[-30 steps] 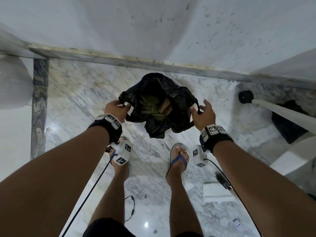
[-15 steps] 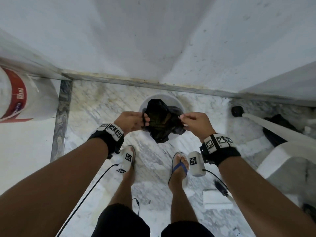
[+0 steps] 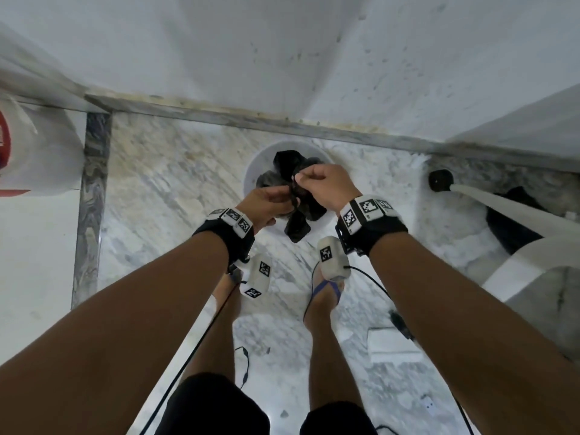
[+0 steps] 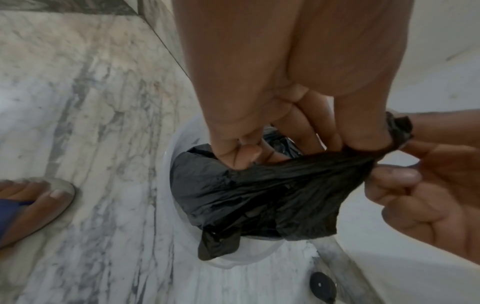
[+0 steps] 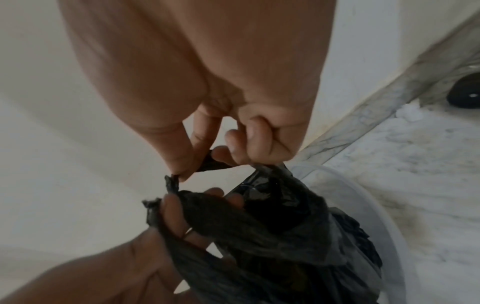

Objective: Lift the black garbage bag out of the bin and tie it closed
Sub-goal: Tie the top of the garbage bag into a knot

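Observation:
The black garbage bag hangs over the round white bin by the wall, its mouth bunched together between both hands. My left hand grips one gathered edge of the bag, fingers curled into the plastic. My right hand pinches a twisted strip of the bag between thumb and fingers. In the right wrist view the right hand holds that strip just above the left hand. The bag's lower part is hidden by the hands.
A white wall rises right behind the bin. A white chair leg with a black foot and a dark cloth lie to the right. A white container with a red label stands left. My sandalled feet and cables are on the marble floor.
A second ago the hands held the bag's mouth wide open. They have come together over the bin, and the mouth is now gathered into a bunch between them.

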